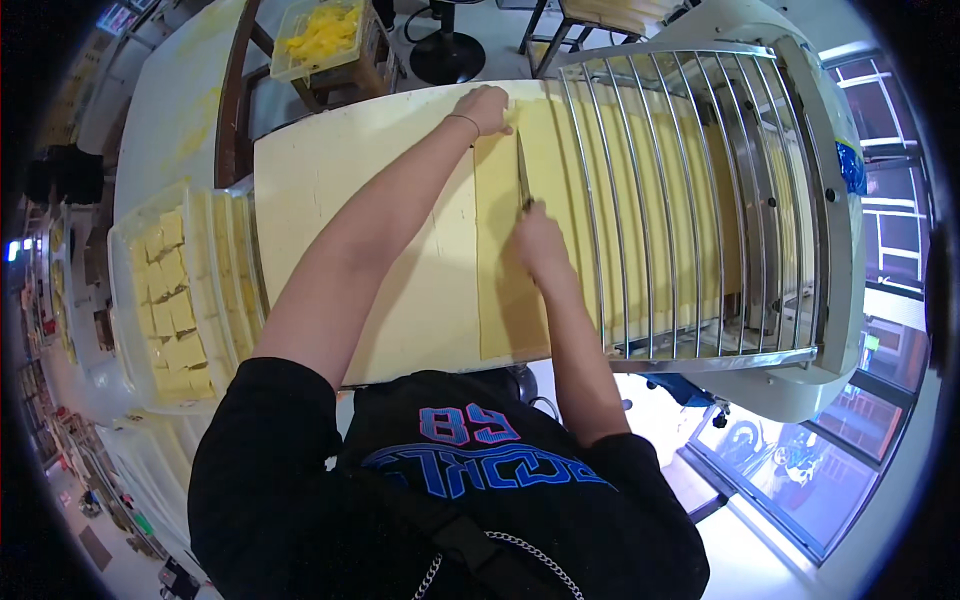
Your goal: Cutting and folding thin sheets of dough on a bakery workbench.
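Note:
A wide, pale yellow dough sheet [506, 272] lies on the board and runs on to the right beneath a metal guard. My right hand [541, 240] is closed round the handle of a knife [523, 172]. The blade points away from me and rests on or just above the sheet. At the sheet's far left corner is my left hand [485, 110], its fingers curled in at the dough's edge beside the knife tip. Those fingertips are partly hidden.
On the right stands a dough-rolling machine [835, 270] with a barred metal guard [655, 200]. Clear plastic tubs [125, 300] of cut yellow dough pieces sit to the left. A bin [290, 60] of yellow scraps, a stool base [448, 60] and a wooden stool [610, 12] are beyond the board.

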Demonstrator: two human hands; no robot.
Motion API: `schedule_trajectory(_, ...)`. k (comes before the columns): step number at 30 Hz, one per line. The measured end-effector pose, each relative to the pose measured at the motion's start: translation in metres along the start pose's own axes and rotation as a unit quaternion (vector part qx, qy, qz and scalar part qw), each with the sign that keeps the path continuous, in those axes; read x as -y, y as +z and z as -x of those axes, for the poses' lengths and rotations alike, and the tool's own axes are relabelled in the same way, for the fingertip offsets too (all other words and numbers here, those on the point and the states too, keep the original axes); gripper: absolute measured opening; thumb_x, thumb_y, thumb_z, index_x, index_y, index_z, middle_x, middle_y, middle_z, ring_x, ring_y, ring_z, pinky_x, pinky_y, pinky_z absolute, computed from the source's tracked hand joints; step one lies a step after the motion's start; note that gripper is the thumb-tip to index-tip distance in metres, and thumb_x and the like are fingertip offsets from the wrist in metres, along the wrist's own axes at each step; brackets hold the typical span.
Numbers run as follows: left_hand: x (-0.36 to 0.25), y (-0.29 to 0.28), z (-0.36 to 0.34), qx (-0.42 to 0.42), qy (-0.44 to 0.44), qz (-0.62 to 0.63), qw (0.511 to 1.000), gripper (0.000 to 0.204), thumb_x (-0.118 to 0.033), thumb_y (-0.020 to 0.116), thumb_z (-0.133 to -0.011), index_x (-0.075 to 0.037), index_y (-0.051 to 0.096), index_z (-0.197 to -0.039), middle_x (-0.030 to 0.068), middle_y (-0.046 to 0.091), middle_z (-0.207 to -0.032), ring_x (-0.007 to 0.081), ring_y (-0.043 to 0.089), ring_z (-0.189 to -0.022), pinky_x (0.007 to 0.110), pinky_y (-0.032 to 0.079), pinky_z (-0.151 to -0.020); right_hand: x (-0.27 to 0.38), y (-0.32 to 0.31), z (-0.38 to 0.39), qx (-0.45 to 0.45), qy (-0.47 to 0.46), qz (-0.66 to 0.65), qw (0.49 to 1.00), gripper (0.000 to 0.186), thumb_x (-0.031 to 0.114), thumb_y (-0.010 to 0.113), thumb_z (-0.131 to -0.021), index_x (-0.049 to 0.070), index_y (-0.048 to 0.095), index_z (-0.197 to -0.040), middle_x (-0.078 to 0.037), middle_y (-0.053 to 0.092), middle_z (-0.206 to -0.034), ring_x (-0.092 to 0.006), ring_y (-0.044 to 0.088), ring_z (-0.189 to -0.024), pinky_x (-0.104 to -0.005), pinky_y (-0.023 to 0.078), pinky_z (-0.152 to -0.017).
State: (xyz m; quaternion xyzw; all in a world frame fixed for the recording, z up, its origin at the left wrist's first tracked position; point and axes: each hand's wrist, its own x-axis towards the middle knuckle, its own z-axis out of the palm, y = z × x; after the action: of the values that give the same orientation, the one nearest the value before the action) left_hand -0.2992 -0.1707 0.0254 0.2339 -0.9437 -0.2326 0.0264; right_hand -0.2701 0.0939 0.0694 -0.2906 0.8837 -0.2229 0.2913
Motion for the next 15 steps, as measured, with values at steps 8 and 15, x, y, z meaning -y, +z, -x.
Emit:
schedule_trajectory(8, -0.054, -0.084, 0.118, 0.013, 0.035, 0.139, 0.99, 0.018, -0.012, 0.067, -0.082, -0.008, 0.052, -0.09, 0.0093, 0.064, -0.084, 0.0271, 0.06, -0.077, 0.036, 0.048, -0.073, -0.014, -0.024, 0.136, 0.086, 0.041, 0.079, 0.992, 0.025, 0.019, 0.041, -0.095, -0.004, 0.045, -0.101, -0.032, 0.062, -0.082, -0.0503, 0.059, -0.073, -0.0555, 0.045, -0.067)
schedule_trajectory(15, -0.027, -0.124, 0.314, -0.231, -0.048, 0.35, 0.907, 0.03, -0.001, 0.062, -0.085, -0.002, 0.056, -0.115, 0.0063, 0.063, -0.102, 0.0183, 0.061, -0.087, 0.028, 0.05, -0.079, 0.023, -0.038, 0.168, 0.061, 0.041, 0.065, 0.995, 0.026, 0.02, 0.042, -0.097, -0.004, 0.047, -0.107, -0.031, 0.063, -0.087, -0.0483, 0.06, -0.078, -0.0533, 0.046, -0.069)
